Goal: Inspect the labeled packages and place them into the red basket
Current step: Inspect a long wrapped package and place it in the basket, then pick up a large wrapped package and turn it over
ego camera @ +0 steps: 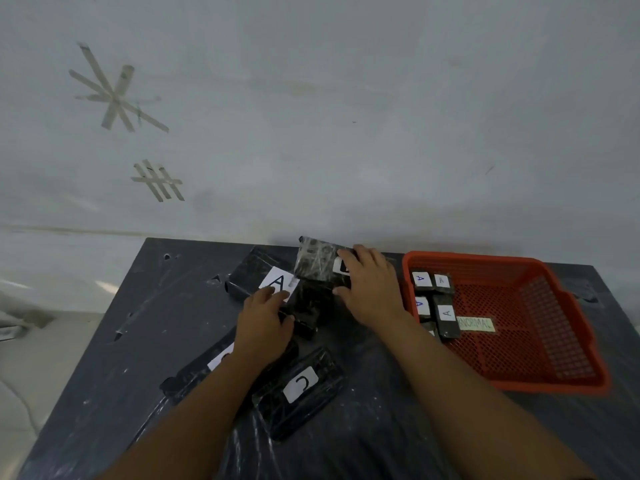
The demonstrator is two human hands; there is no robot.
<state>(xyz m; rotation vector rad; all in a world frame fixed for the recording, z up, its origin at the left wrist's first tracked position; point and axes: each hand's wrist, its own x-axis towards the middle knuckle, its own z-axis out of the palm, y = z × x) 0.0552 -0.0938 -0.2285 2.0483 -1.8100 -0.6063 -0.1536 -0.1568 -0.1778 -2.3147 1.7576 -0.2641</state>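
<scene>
The right hand (372, 289) gripped a wrapped black package (317, 263), thumb at its near edge and fingers over its white label, tilting it up near the desk's far edge. The left hand (265, 323) lay with fingers nearly straight on the "A" label of another package (254, 273) just left of it. A dark package (306, 311) sat between the two hands. Nearer the front edge lay a package marked "C" (299, 388), and beside it a package (201, 370) partly hidden by the left forearm. The red basket (561, 327) stood on the dark desk (138, 341) by its right edge, holding several small "A" packages (446, 315) along its left wall.
</scene>
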